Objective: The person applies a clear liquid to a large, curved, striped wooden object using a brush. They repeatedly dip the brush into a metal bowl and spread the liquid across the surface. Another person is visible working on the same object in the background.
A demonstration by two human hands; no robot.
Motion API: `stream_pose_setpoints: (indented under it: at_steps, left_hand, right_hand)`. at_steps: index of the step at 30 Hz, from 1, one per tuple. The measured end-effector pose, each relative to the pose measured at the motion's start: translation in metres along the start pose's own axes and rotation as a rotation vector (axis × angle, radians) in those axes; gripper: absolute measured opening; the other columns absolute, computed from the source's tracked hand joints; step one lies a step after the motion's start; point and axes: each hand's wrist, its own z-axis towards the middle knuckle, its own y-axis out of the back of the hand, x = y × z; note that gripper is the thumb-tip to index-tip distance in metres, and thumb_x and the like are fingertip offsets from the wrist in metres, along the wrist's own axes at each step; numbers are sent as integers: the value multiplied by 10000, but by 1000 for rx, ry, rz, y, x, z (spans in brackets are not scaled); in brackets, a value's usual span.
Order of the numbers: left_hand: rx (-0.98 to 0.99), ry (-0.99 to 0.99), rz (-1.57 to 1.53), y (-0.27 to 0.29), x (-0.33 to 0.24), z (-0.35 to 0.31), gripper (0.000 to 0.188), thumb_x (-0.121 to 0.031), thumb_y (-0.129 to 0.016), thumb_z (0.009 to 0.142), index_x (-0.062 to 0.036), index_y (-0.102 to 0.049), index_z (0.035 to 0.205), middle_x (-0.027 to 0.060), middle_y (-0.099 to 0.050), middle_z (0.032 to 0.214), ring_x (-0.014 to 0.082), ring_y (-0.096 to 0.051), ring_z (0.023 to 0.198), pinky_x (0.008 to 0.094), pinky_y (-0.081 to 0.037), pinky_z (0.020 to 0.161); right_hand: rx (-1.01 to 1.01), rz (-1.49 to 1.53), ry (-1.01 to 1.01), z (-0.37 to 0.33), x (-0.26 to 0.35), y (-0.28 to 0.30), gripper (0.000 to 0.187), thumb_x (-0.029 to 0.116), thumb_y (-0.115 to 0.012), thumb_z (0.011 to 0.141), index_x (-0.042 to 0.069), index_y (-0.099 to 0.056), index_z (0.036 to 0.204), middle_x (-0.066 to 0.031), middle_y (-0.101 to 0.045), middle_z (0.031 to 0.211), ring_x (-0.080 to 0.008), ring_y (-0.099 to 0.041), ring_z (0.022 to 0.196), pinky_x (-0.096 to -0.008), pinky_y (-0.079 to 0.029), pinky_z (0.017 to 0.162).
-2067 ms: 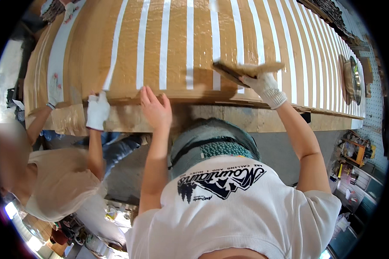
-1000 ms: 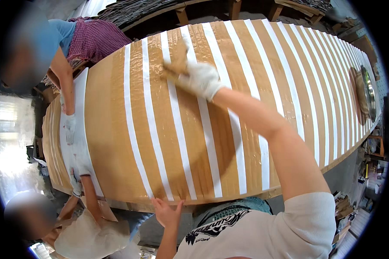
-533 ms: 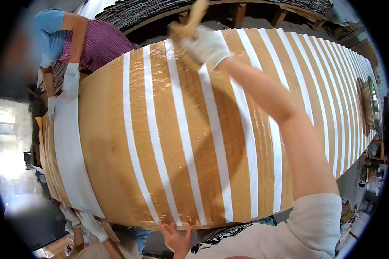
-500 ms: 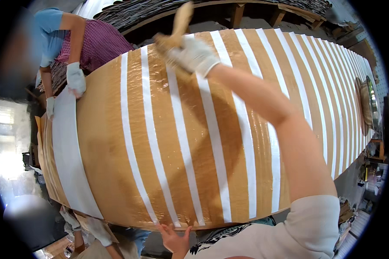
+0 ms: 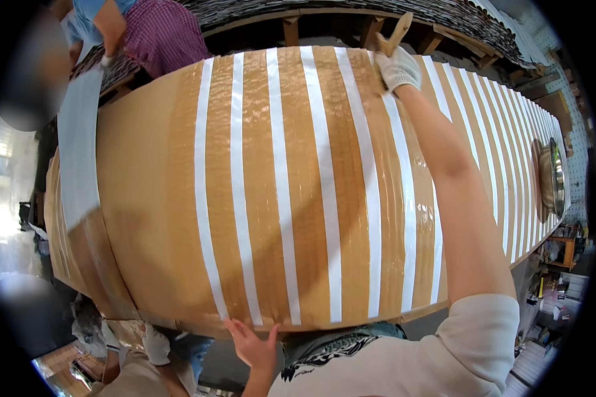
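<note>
One person in purple checks point(image 5: 162, 36) is at the back left, and a second worker's white glove point(image 5: 155, 345) is at the front left. I see my bare left hand point(image 5: 253, 344), fingers spread, at the front edge of the striped brown sheets point(image 5: 152, 165). My gloved right hand point(image 5: 398, 69) grips a wooden brush point(image 5: 400, 30) by their back edge. A shiny bowl point(image 5: 553, 178) sits farther right.
</note>
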Motion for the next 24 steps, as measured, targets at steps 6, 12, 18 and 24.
stream_pose_setpoints:
  at_steps: [6, 12, 18, 24]
  left_hand:
    - [3, 52, 49, 6, -6, 0, 1018, -560, -783, 740, 178, -435, 1350, 346, -337, 1494, 445, -456, 1321, 418, -443, 1036]
    - [-108, -17, 28, -8, 4, 0, 1022, -563, -777, 743, 172, -427, 1360, 325, -301, 1527, 432, -429, 1350, 414, -414, 1078]
    - [-115, 29, -7, -7, 2, 1, 1032, -596, -759, 745, 163, -433, 1364, 331, -345, 1500, 420, -429, 1351, 398, -413, 1078]
    - [-64, 94, -53, 2, -4, -4, 1058, -624, -753, 734, 159, -429, 1368, 321, -334, 1510, 399, -428, 1358, 398, -423, 1068]
  right_hand:
    - [511, 434, 252, -170, 134, 12, 430, 396, -527, 932, 54, -660, 1158, -213, -688, 996, -346, -666, 950, -414, -523, 833]
    - [435, 297, 100, -155, 33, 14, 665, 623, -558, 876, 22, -660, 1142, -238, -688, 1038, -369, -664, 969, -435, -509, 840]
    - [85, 60, 51, -86, -100, 39, 489, 480, -618, 857, 92, -672, 1150, -231, -690, 1077, -392, -647, 1034, -478, -505, 858]
    - [242, -5, 512, -155, 13, 54, 436, 486, -567, 899, 77, -652, 1024, -199, -696, 1009, -379, -652, 1000, -467, -506, 844]
